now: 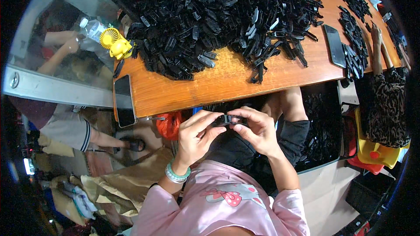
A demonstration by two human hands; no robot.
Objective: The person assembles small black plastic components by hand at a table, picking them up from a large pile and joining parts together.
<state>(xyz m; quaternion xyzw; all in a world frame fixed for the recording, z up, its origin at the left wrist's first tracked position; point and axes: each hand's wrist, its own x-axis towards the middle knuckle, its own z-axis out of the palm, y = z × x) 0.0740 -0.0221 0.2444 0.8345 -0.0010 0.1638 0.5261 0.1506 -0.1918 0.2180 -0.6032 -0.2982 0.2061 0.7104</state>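
One black plastic clip-like part (pixel 227 120) is in work, held in front of the near edge of the wooden table (pixel 179 94), while a large heap of similar black parts (pixel 188 30) lies loose there; which of those are finished cannot be told. The left hand (pixel 195 134) and right hand (pixel 259 133) each pinch one end between thumb and forefinger, its long axis running roughly left to right, though which end is the front is unclear
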